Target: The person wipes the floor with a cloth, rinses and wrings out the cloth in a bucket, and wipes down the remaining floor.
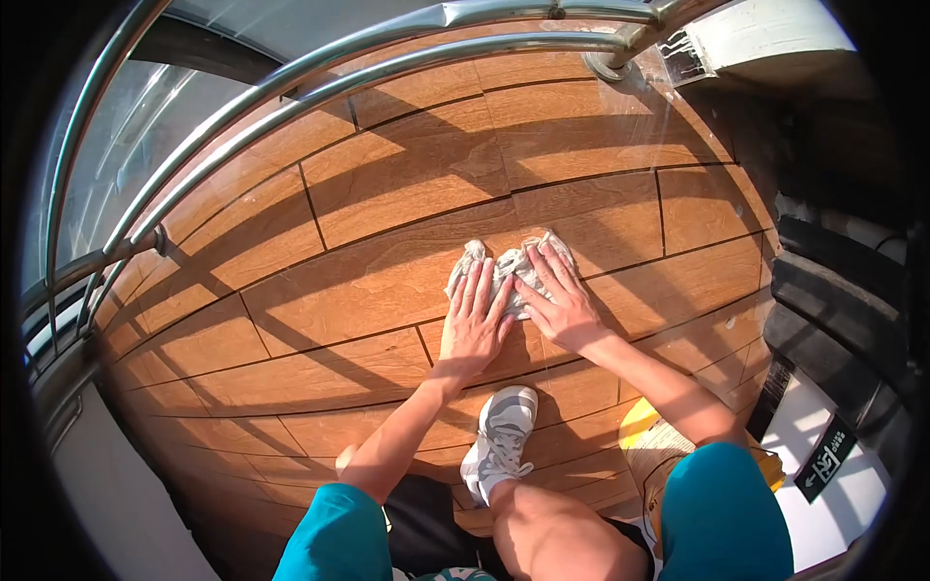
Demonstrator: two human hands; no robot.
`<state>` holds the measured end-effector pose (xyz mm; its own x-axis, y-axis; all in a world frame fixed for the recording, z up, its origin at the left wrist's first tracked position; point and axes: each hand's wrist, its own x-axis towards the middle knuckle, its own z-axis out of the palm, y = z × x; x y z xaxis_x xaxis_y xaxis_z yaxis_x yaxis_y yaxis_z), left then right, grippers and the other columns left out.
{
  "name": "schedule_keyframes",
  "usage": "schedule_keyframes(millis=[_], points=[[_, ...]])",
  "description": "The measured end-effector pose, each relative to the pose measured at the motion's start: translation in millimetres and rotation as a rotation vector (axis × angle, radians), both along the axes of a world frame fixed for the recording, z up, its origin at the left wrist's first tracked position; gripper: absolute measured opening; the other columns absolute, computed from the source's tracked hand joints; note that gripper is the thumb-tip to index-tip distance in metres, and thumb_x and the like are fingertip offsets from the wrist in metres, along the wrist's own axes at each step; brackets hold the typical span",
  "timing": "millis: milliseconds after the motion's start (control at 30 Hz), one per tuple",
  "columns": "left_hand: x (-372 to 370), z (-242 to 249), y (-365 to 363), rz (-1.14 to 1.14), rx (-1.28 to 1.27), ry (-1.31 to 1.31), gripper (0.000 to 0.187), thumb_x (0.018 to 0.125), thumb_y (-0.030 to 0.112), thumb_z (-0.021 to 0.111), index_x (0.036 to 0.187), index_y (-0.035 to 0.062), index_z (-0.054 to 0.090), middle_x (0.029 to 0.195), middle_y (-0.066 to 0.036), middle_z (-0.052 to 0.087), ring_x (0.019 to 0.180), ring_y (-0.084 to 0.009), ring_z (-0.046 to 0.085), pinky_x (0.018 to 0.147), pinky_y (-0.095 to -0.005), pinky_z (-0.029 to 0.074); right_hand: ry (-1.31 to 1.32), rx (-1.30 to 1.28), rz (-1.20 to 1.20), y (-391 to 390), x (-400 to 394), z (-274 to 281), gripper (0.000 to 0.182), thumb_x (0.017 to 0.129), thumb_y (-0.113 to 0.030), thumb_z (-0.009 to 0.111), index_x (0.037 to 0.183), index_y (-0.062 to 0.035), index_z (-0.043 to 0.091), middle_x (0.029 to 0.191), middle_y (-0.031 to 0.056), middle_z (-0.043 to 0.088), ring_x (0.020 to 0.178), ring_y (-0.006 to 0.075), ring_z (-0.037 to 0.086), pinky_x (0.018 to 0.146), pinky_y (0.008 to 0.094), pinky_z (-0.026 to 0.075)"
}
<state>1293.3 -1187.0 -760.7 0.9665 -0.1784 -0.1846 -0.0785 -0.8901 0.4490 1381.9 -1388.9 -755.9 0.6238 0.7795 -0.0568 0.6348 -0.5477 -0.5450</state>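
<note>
A crumpled whitish rag (513, 262) lies on the wood-look tiled floor (407, 252). My left hand (472, 320) rests flat on its left part, palm down, fingers stretched forward. On the right part, my right hand (564, 308) presses down with its fingers spread and slanting toward the upper left. The two hands are close together, and the rag shows between and beyond the fingertips. Neither hand wraps its fingers round the cloth; its underside is hidden.
A grey and white shoe (504, 436) stands just below the hands. Metal railings (387, 77) curve across the far and left sides. Dark ledges (833, 281) line the right, near a black exit sign (826, 459). A yellow item (644, 431) lies partly behind my right arm.
</note>
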Motion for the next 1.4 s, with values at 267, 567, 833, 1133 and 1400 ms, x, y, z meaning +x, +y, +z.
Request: schedule_keyframes(millis=[267,567,833,1133,1400], points=[[9.6,4.8,62.8,0.041,-0.092,-0.100,0.067,0.098,0.049,0.056,0.158,0.0233,0.041,0.167,-0.017,0.028,0.155,-0.0355,0.024,0.126,-0.0488,0.021,-0.029,-0.152,0.035,47.9,2.1,2.2,0.067,0.091,-0.030,0.071,0.154,-0.0224,0.049,0.168,0.0304,0.011,0.155,0.0507,0.009,0.125,0.0617,0.012],[35.6,-15.3,215.0,0.460,0.153,-0.259,0.080,0.103,0.039,0.051,0.159,-0.0090,0.019,0.166,-0.028,0.022,0.155,-0.0407,0.021,0.127,-0.0473,0.017,-0.171,-0.027,0.138,251.9,68.6,-14.8,0.064,0.096,-0.042,0.065,0.156,-0.0310,0.045,0.168,0.0281,0.011,0.157,0.0454,0.008,0.126,0.0574,0.009],[14.7,-26.4,313.2,0.672,0.234,-0.274,0.075,0.103,0.037,0.051,0.158,-0.0069,0.025,0.166,-0.026,0.024,0.154,-0.0404,0.024,0.127,-0.0480,0.020,-0.278,-0.034,0.138,385.0,46.7,-35.6,0.052,0.103,-0.043,0.055,0.154,-0.0353,0.049,0.168,0.0285,0.012,0.157,0.0453,0.005,0.126,0.0564,0.003],[93.6,-45.5,494.3,0.623,0.309,-0.112,0.071,0.107,0.044,0.041,0.159,-0.0007,0.025,0.167,-0.022,0.024,0.156,-0.0377,0.019,0.128,-0.0482,0.014,-0.327,0.071,-0.084,561.1,95.7,-49.4,0.047,0.102,-0.037,0.056,0.148,-0.0298,0.055,0.160,0.0227,0.036,0.151,0.0442,0.024,0.126,0.0601,0.009],[129.4,-44.2,575.6,0.307,0.275,-0.448,0.059,0.104,0.042,0.046,0.147,0.0018,0.044,0.147,-0.017,0.050,0.139,-0.0359,0.042,0.122,-0.0482,0.026,-0.415,-0.132,-0.125,618.5,114.6,-53.7,0.054,0.109,-0.044,0.037,0.160,-0.0254,0.035,0.162,0.0171,0.030,0.151,0.0419,0.021,0.124,0.0620,0.010]])
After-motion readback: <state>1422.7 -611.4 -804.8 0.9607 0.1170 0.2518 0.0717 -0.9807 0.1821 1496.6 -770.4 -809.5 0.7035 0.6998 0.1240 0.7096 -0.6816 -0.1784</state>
